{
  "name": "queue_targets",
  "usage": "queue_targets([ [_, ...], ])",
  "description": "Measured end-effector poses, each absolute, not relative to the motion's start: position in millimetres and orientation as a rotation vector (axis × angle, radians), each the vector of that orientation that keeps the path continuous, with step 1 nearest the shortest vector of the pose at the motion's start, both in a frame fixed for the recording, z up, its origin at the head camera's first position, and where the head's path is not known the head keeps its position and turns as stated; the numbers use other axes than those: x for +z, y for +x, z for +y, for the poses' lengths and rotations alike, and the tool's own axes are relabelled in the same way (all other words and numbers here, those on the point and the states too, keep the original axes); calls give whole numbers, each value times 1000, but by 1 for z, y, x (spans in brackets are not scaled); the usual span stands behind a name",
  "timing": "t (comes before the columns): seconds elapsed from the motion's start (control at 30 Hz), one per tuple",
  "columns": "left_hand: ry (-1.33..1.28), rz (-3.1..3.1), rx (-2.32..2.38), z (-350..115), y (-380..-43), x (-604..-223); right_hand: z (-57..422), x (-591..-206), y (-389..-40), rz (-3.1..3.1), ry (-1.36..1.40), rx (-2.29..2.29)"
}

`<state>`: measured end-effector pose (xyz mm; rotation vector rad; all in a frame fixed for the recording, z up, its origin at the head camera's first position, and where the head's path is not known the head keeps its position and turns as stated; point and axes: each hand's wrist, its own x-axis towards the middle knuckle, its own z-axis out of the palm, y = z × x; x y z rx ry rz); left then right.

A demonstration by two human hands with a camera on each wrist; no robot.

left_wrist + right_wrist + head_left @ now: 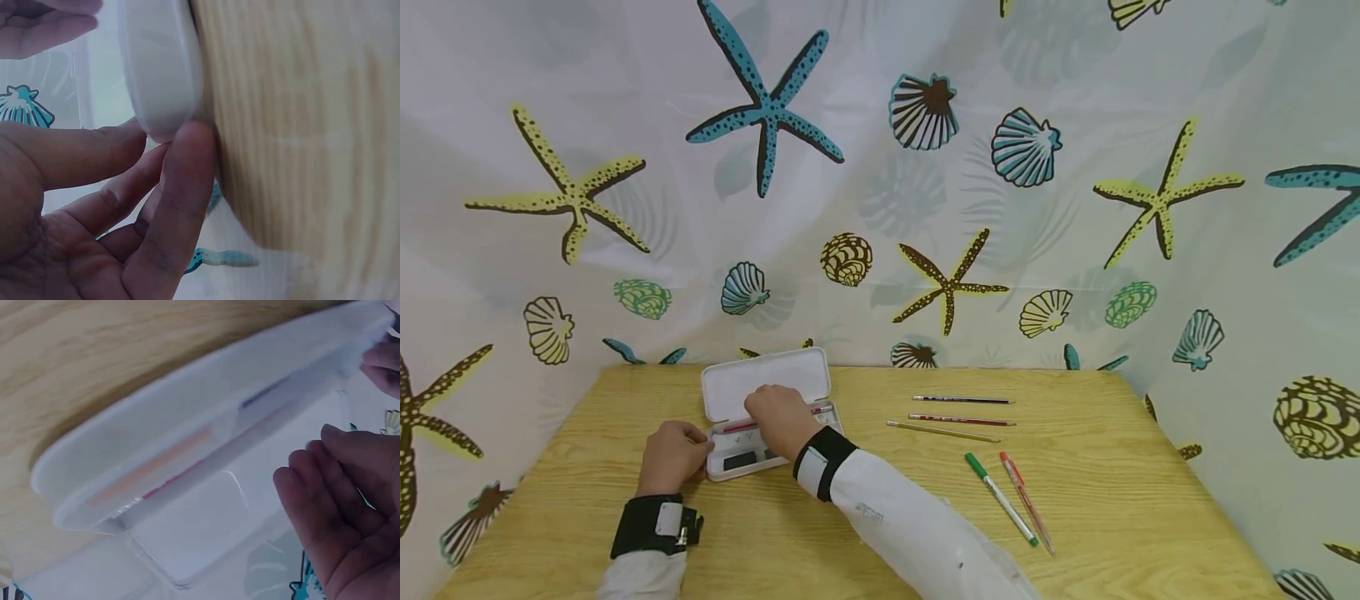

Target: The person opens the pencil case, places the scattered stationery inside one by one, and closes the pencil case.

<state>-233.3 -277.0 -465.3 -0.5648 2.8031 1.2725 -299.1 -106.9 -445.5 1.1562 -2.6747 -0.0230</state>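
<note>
A white pencil case (727,444) lies on the table with its lid (726,393) raised and tilted back. Inside are a red pencil (736,427) and a dark block (740,461). My left hand (671,454) pinches the case's left end between thumb and fingers, its fingertips right at the rounded corner (165,94). Over the case is my right hand (782,421), hiding part of the inside. In the right wrist view its fingers (312,506) are loosely bent beside the lid, with nothing held.
Right of the case lie a dark pencil (962,400), a red pencil (962,419) and a yellowish pencil (943,431). Nearer are a green-capped marker (1002,500) and a red-capped pen (1028,504). A patterned curtain (865,192) hangs behind the table (1120,467).
</note>
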Motion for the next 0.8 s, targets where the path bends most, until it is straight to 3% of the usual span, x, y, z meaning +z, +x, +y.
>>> queue_targets([
  [0.4,-563,2800,1260,-275,-233,-466,-76,-415,-273,-2780,1075,277],
  [0.8,-552,2799,1277,-277,-234,-467,-10,-400,-248,-2811,1037,580],
])
